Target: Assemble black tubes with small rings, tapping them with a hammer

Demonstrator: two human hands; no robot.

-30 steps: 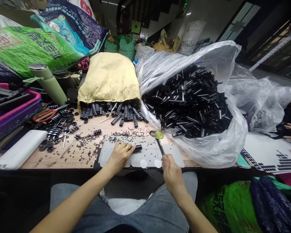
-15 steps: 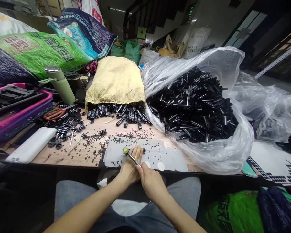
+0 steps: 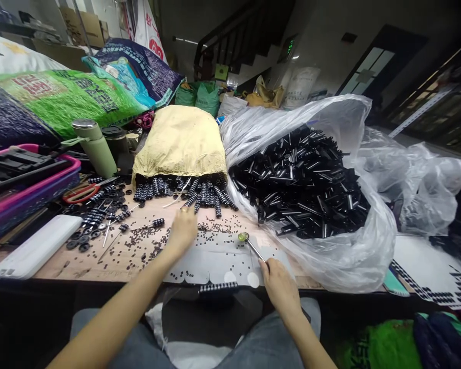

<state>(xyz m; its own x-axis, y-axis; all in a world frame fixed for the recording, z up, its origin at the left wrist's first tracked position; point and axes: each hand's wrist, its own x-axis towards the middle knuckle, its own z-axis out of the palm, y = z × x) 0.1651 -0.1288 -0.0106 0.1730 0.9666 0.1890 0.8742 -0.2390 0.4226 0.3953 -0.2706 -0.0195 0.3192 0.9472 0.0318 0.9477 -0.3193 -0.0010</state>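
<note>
My right hand (image 3: 279,282) is closed around the handle of a small hammer (image 3: 255,249), whose yellow-green head (image 3: 243,237) is over the right part of a grey mat (image 3: 223,256). My left hand (image 3: 182,230) reaches to black-and-white ribbed rods (image 3: 205,195) at the mouth of a cream sack (image 3: 184,143). Its fingertips are too blurred to show whether they grip one. Small dark rings (image 3: 153,241) lie scattered on the table and mat. A ribbed black piece (image 3: 218,288) lies at the table's front edge, between my arms.
A clear plastic bag (image 3: 376,261) full of black tubes (image 3: 311,179) stands at the right. On the left are a white box (image 3: 38,248), red-handled scissors (image 3: 82,193), a green flask (image 3: 98,151) and a pink basket (image 3: 71,164). A white board (image 3: 426,261) lies far right.
My left hand has left the mat and moved forward and left to the ribbed rods. My right hand has carried the hammer to the right. The ribbed piece at the front edge now shows.
</note>
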